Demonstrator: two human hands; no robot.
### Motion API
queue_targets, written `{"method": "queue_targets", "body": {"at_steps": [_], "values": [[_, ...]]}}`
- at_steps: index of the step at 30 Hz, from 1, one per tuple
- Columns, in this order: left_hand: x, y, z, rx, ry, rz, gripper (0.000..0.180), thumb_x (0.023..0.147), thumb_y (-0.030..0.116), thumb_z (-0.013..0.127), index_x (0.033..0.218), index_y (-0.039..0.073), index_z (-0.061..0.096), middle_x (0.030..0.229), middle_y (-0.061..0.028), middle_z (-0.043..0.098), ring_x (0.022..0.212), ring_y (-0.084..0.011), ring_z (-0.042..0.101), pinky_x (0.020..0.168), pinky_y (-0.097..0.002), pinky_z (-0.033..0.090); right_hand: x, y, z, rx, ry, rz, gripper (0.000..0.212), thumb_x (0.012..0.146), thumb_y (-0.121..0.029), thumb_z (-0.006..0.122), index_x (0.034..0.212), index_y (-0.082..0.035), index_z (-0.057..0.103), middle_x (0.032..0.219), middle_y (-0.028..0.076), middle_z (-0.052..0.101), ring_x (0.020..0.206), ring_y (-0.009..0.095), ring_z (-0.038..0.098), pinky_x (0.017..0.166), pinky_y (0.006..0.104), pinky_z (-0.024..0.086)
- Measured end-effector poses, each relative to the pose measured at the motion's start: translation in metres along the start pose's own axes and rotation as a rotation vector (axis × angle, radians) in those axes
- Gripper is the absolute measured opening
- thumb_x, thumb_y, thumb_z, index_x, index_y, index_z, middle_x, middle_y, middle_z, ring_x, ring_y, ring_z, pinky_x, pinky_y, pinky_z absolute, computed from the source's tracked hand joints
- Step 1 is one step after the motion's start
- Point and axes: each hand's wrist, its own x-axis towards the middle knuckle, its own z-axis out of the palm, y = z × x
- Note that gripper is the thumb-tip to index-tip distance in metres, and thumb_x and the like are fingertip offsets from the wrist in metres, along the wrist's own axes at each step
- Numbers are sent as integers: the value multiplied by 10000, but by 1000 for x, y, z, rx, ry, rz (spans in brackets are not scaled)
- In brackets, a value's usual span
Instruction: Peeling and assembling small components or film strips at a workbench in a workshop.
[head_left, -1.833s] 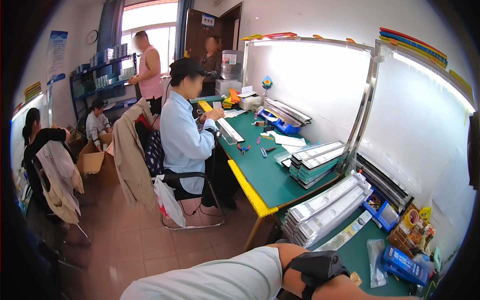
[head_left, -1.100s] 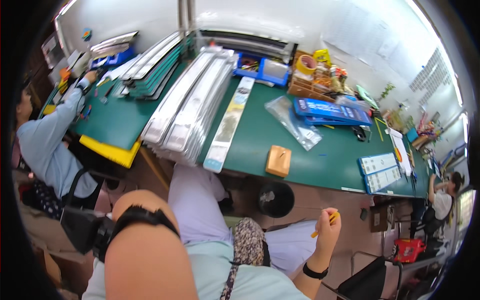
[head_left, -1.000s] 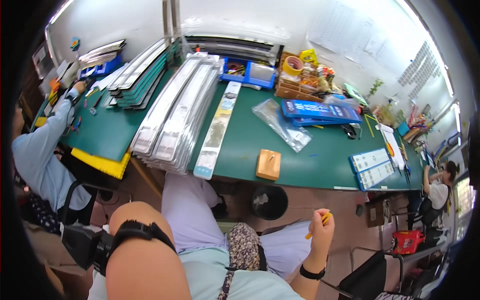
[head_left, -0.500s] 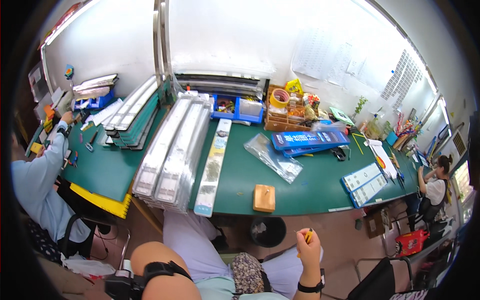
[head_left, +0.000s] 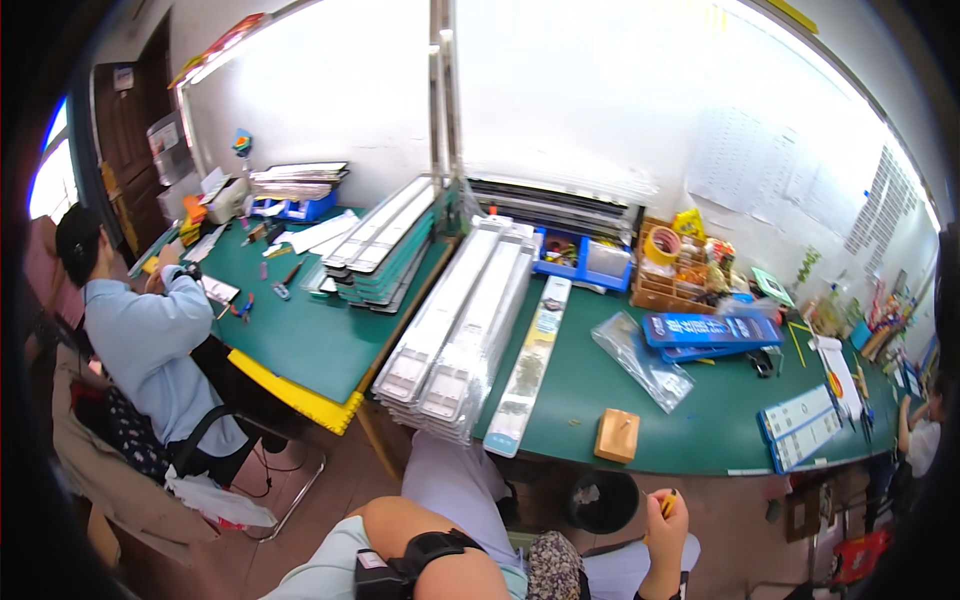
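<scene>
My right hand (head_left: 664, 540) is raised in front of the green table's edge, above my right leg. Its fingers are closed round a small tool with a yellow-and-black handle (head_left: 668, 503); the rest of the tool is too small to make out. My left arm (head_left: 420, 530) is bent at the bottom, with a black strap and device (head_left: 385, 578) around it, and its hand is out of view. On the table before me lie a long clear-packed strip (head_left: 530, 370) and a small wooden block (head_left: 617, 436). Left of the strip, long white packaged pieces (head_left: 455, 330) are stacked.
Blue boxes (head_left: 710, 332), a clear plastic bag (head_left: 645, 362) and blue-white packs (head_left: 803, 428) lie rightward on the green table (head_left: 560, 400). Blue bins (head_left: 582, 258) and a wooden organizer (head_left: 655, 292) stand behind. A black bin (head_left: 603, 503) is below. A co-worker (head_left: 160, 330) sits left.
The view has turned left, so the table and stacks appear farther right and more of the co-worker shows. My right hand still holds the small yellow-and-black tool.
</scene>
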Motion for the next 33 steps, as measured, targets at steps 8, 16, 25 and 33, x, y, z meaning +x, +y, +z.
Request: {"method": "queue_targets", "body": {"at_steps": [8,16,25,33], "values": [[-49,21,-33,1844,-646,760,422,942,268,334,1331,107,322,1410,10,271,1274,-97,243,1031,-362,210,-6,-6,12,226,-58,41,29,844,-53,498,832,-44,473,537,-28,395,382,22,335,359,172,265],[-147,47,6,2701,-121,-810,161,856,226,491,965,139,571,1051,-61,544,1004,-196,488,889,-411,322,-25,-33,13,194,-206,7,72,881,-109,515,865,-39,517,558,-8,443,399,35,369,376,165,291],[-163,32,-4,2391,205,-1308,122,778,202,535,891,157,537,979,-26,515,1000,-189,446,853,-392,276,-30,-20,26,355,-298,67,122,894,-160,515,834,-54,518,561,-32,423,450,19,340,404,167,254],[-171,36,0,2265,344,-1337,100,762,225,555,838,162,570,885,-28,511,880,-192,464,787,-418,268,-32,-13,30,335,-303,-7,174,899,-191,517,798,-50,522,537,-29,395,441,28,302,406,187,239]]}}
